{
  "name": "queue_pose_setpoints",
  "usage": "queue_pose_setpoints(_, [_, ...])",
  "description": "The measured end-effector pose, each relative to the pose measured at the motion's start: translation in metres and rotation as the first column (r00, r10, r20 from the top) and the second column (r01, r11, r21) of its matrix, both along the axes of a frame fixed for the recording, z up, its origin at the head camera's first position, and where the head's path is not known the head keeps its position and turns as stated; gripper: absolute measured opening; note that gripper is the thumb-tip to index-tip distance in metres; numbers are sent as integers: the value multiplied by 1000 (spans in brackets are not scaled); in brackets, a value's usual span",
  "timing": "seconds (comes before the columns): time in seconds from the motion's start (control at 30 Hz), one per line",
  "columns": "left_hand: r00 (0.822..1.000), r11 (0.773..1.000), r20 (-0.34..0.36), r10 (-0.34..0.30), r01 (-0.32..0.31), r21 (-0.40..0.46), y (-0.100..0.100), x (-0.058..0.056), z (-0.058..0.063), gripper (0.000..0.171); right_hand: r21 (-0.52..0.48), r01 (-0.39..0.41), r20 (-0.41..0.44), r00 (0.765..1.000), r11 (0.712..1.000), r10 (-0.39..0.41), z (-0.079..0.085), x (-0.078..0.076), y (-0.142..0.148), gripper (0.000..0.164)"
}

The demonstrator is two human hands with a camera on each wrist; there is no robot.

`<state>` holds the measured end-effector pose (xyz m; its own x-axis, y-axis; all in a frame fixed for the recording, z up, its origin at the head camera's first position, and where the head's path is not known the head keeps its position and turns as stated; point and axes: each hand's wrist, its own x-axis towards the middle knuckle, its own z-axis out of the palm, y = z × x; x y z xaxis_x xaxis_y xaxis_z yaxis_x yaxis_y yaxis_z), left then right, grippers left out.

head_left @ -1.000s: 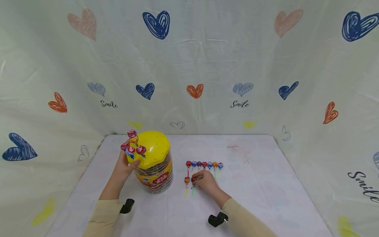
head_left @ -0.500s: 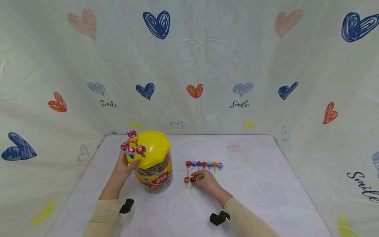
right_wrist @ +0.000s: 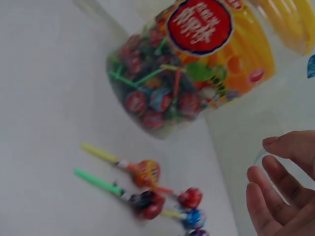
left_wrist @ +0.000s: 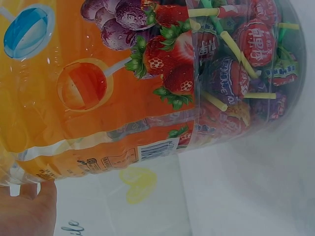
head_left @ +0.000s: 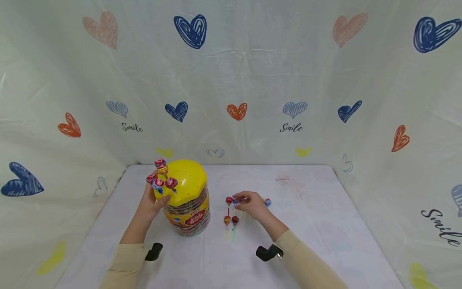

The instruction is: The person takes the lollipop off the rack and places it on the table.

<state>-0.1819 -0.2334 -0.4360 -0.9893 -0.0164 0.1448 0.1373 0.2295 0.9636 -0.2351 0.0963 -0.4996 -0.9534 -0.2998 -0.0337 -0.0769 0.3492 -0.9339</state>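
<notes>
My left hand (head_left: 153, 202) grips the yellow-lidded lollipop jar (head_left: 191, 214) at the edge of its lid (head_left: 189, 176), thumb on top. Several lollipops stick up from that lid beside the thumb. Fingers (left_wrist: 44, 201) of this hand touch the clear wall in the left wrist view. My right hand (head_left: 252, 204) hovers over the back row of lollipops, fingers loosely bent and holding nothing; it hides most of that row. Two lollipops lie in front: an orange-yellow one (right_wrist: 146, 172) with a yellow stick and a dark red one (right_wrist: 149, 205) with a green stick.
The jar is full of wrapped lollipops. A red lollipop (head_left: 229, 200) and a blue one (head_left: 267, 202) show at the two ends of the back row. A white cloth covers the table (head_left: 306, 241), and a heart-printed curtain (head_left: 260, 80) hangs behind it.
My right hand has let go of the dark red lollipop, leaving it beside the orange-yellow one, and has risen back over the rear row. My left hand and the jar stay put.
</notes>
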Motion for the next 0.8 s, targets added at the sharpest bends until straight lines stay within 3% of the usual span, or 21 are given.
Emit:
queue_pose_setpoints(0.07, [1000, 1000, 8, 6, -6, -4, -1, 0, 0, 88, -52, -12, -17, 1000, 999, 11, 25, 5, -4, 31])
queue_pose_setpoints(0.23, [1000, 1000, 11, 9, -8, -17, -2, -2, -2, 89, -144, -35, -33, 999, 989, 31, 58, 3, -16, 30])
queue_pose_setpoints(0.3, [1000, 1000, 7, 5, -5, -16, -2, -2, -3, 89, -179, -45, -38, 999, 983, 39, 58, -2, -21, 31])
queue_pose_setpoints(0.5, [1000, 1000, -10, -3, 3, -15, 0, -2, -3, 87, -276, -133, -76, 990, 952, 116, 82, 2, -40, 30])
queue_pose_setpoints(0.8, [1000, 1000, -7, 15, -15, -5, 2, 0, -2, 86, -358, -281, -160, 958, 891, 238, 108, 10, -73, 30])
